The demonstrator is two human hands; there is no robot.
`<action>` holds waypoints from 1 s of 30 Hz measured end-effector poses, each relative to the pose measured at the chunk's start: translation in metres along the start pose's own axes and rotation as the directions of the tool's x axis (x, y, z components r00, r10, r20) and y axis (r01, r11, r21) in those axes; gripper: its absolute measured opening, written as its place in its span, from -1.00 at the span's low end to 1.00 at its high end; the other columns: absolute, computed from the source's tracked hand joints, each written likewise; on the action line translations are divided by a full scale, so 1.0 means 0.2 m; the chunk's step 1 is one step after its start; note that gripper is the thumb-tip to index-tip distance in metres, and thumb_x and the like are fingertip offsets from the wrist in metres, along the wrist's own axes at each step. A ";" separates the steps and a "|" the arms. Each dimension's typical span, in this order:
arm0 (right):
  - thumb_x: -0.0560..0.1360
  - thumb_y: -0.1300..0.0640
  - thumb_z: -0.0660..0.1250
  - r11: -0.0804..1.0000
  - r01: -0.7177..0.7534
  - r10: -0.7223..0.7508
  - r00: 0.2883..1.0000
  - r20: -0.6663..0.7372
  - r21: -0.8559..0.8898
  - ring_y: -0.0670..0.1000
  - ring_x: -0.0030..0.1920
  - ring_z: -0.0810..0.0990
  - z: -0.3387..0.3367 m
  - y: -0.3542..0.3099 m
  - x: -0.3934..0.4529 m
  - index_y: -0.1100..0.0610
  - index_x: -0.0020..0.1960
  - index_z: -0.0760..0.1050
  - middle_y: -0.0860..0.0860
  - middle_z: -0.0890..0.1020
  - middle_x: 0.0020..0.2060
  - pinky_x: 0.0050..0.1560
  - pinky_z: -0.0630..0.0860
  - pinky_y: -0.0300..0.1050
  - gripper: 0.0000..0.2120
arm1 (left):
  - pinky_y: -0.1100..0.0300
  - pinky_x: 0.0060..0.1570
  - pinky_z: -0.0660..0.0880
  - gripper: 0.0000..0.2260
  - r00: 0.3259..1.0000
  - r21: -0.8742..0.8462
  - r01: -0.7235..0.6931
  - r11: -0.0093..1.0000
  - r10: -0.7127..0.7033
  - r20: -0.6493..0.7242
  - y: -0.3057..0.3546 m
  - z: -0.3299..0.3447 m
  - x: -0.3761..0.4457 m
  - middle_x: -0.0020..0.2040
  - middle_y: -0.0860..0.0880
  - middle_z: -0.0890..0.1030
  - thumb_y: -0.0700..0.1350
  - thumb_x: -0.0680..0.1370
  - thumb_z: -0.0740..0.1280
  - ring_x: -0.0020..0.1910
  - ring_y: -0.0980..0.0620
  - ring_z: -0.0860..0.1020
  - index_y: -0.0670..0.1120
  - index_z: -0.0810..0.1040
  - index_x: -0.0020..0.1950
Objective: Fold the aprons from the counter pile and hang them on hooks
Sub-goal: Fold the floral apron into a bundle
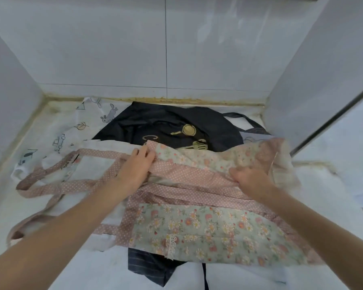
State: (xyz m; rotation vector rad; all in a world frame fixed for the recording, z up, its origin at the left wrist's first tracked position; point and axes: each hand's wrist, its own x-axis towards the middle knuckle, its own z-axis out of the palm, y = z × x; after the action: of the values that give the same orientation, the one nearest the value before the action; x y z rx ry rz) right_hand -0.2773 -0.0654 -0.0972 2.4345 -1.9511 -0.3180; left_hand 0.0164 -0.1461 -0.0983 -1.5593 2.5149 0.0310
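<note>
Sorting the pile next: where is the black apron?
The black apron lies at the counter's back, against the tiled wall, behind the floral apron.

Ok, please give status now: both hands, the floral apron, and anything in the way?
Left hand and right hand grip floral apron, mid-fold. Black apron lies behind. Pink straps trail left, loose.

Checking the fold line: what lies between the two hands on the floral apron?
In the head view, a pink polka-dot band of the floral apron spans from left hand to right hand.

Matt cotton apron (pixel 197 225), glossy tiles (pixel 113 49)
</note>
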 end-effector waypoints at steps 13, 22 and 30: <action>0.54 0.30 0.16 0.988 -0.131 0.086 0.902 0.423 0.078 0.09 0.17 0.51 0.19 -0.11 -0.08 0.15 0.21 0.46 0.07 0.51 0.18 0.15 0.48 -0.08 -0.72 | 0.24 -0.27 0.47 -0.81 0.784 -0.206 -0.103 0.973 0.207 0.585 0.05 -0.08 -0.12 0.02 -0.05 0.52 -0.04 0.52 0.31 -0.16 -0.01 0.52 -0.12 0.49 0.04; 0.57 0.10 0.24 0.702 -0.403 0.310 0.915 0.258 0.588 0.05 -0.02 0.56 -0.11 0.04 0.04 0.20 0.02 0.53 0.08 0.59 -0.09 -0.11 0.42 -0.29 -0.82 | 0.17 -0.02 0.47 -0.58 0.930 -0.317 0.039 0.948 0.082 0.360 0.25 -0.09 0.27 0.25 -0.12 0.42 -0.04 0.58 0.23 0.08 -0.05 0.53 -0.10 0.29 0.42; 0.41 -0.37 0.22 0.406 -0.867 0.533 0.482 0.695 0.290 0.29 0.31 0.41 0.09 0.34 -0.06 0.23 0.51 0.05 0.26 0.23 0.44 0.27 0.42 0.17 -0.07 | 0.15 -0.20 0.63 -0.80 0.844 -0.403 0.245 0.882 0.010 0.536 0.34 -0.04 0.43 -0.08 -0.17 0.60 -0.26 0.56 0.22 -0.20 -0.02 0.64 -0.17 0.40 0.19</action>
State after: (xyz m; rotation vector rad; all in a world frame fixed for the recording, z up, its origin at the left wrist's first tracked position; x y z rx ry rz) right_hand -0.3493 -0.0668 -0.1049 1.3418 -3.6342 -0.3285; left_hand -0.0831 -0.1921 -0.1094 -1.5733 2.0424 0.9693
